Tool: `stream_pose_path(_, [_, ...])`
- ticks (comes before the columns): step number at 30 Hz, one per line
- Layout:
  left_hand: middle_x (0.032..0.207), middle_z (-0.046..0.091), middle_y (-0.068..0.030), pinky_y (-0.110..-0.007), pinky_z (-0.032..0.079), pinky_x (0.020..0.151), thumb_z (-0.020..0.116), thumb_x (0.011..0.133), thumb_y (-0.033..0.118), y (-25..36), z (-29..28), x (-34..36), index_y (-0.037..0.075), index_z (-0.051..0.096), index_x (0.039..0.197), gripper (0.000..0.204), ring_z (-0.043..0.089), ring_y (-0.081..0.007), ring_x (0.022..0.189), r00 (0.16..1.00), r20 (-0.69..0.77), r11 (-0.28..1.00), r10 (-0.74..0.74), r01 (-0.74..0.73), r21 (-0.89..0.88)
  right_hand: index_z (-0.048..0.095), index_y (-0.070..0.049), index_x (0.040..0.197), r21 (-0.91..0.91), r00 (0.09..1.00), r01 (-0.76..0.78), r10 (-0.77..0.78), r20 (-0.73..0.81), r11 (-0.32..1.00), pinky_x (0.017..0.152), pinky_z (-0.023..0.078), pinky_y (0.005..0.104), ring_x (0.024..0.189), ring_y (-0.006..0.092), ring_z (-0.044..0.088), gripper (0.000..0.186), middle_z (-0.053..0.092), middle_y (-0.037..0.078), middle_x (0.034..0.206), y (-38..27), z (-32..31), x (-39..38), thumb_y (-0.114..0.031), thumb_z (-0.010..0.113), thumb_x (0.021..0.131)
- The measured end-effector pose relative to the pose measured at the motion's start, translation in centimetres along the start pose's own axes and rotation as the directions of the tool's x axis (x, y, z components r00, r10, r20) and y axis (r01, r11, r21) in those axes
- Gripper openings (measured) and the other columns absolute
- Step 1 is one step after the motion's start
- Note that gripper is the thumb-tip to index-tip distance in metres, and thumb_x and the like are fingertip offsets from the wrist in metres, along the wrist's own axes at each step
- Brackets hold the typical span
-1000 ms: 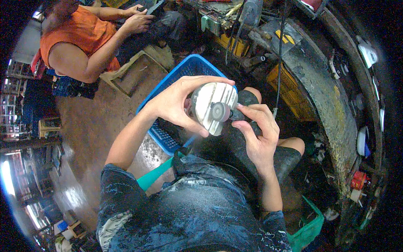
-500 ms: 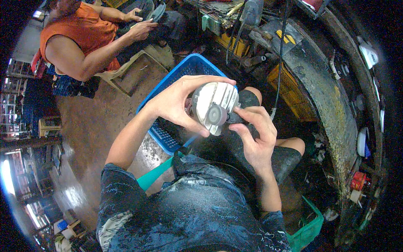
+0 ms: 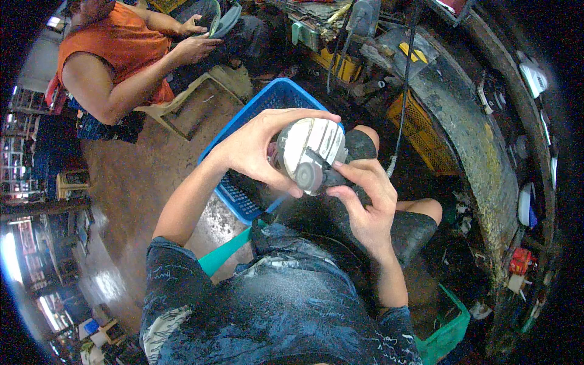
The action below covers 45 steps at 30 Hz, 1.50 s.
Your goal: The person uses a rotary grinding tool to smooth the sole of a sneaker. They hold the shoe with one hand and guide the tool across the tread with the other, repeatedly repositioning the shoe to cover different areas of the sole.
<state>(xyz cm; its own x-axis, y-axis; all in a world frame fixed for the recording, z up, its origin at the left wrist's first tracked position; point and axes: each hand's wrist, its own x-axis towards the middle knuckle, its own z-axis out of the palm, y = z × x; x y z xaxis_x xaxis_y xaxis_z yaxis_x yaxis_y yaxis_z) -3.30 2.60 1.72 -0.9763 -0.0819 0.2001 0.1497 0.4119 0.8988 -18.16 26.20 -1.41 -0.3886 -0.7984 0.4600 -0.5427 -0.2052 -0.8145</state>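
My left hand (image 3: 252, 149) is wrapped around a round white piece (image 3: 297, 139) with grooves and raised ribs on its face, thumb below and fingers over the top. In my right hand (image 3: 372, 204) I pinch a dark hand-held rotary grinder (image 3: 331, 177). Its round grey wheel (image 3: 308, 176) lies over the lower part of the white piece's face. Whether the wheel touches the surface I cannot tell. A dark flexible cable (image 3: 404, 112) hangs down beside my right hand. Both hands are above my lap and the edge of a blue plastic basket (image 3: 234, 213).
A green crate (image 3: 450, 328) stands by me at the lower right. A long worn bench (image 3: 480, 128) curves along the right, with a yellow crate (image 3: 420, 134) beneath it. A co-worker in an orange top (image 3: 115, 45) sits at upper left near a beige stool frame (image 3: 194, 109).
My right hand and the grinder have shifted slightly down and left across the white piece. My left hand stays put. The co-worker's hands and the rounded piece in them have moved a little.
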Motion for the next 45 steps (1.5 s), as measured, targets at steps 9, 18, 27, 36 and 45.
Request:
stream_pose_path(9, [0.142, 0.072, -0.0154, -0.040, 0.050, 0.117, 0.104, 0.057, 0.027, 0.1, -0.1, 0.0, 0.000, 0.053, 0.159, 0.117, 0.068, -0.0216, 0.131, 1.000, 0.011, 0.998, 0.015, -0.014, -0.059, 0.080, -0.001, 0.116, -0.024, 0.999, 0.015, -0.016, -0.028, 1.000, 0.085, 0.057, 0.0356, 0.095, 0.0253, 0.071, 0.035, 0.074, 0.013, 0.105, 0.1, -0.6, 0.5, -0.010, 0.090, 0.083])
stream_pose_path(18, [0.144, 0.070, -0.0173, -0.043, 0.051, 0.117, 0.106, 0.052, 0.036, -0.2, -0.1, -0.1, -0.002, 0.053, 0.158, 0.125, 0.069, -0.0267, 0.132, 0.999, 0.000, 0.998, -0.034, 0.034, -0.049, 0.080, 0.000, 0.117, -0.075, 0.998, 0.034, -0.029, 0.056, 0.997, 0.085, 0.057, 0.0358, 0.097, 0.0259, 0.072, 0.039, 0.074, 0.013, 0.104, -0.4, -0.8, -0.4, -0.011, 0.091, 0.081])
stream_pose_path(27, [0.148, 0.068, -0.0168, -0.042, 0.048, 0.120, 0.105, 0.056, 0.033, 0.0, -0.5, -0.2, 0.000, 0.054, 0.159, 0.119, 0.066, -0.0262, 0.136, 1.000, 0.010, 1.000, -0.011, 0.011, -0.001, 0.080, 0.001, 0.115, -0.026, 0.998, -0.037, 0.035, -0.052, 0.999, 0.087, 0.057, 0.0348, 0.097, 0.0261, 0.073, 0.035, 0.076, 0.014, 0.106, 1.0, -0.5, 0.1, -0.006, 0.089, 0.082])
stream_pose_path(36, [0.149, 0.068, -0.0175, -0.042, 0.049, 0.119, 0.106, 0.056, 0.032, 0.2, -0.6, -0.1, 0.000, 0.053, 0.159, 0.120, 0.067, -0.0271, 0.135, 0.999, 0.015, 0.999, 0.037, -0.037, 0.010, 0.080, -0.003, 0.112, 0.014, 0.997, -0.034, 0.035, -0.072, 0.999, 0.084, 0.059, 0.0406, 0.095, 0.0313, 0.073, 0.031, 0.074, 0.013, 0.102, 0.4, 0.1, 0.8, -0.006, 0.087, 0.082])
stream_pose_path(45, [0.147, 0.069, -0.0177, -0.042, 0.050, 0.118, 0.106, 0.055, 0.032, 0.3, -0.5, 0.0, 0.001, 0.055, 0.158, 0.119, 0.068, -0.0274, 0.134, 0.999, 0.006, 0.999, 0.039, -0.039, 0.013, 0.081, -0.003, 0.112, 0.011, 0.995, -0.056, 0.057, -0.082, 0.998, 0.086, 0.059, 0.0409, 0.096, 0.0314, 0.074, 0.030, 0.075, 0.014, 0.104, 0.2, 0.2, 0.8, -0.004, 0.085, 0.082])
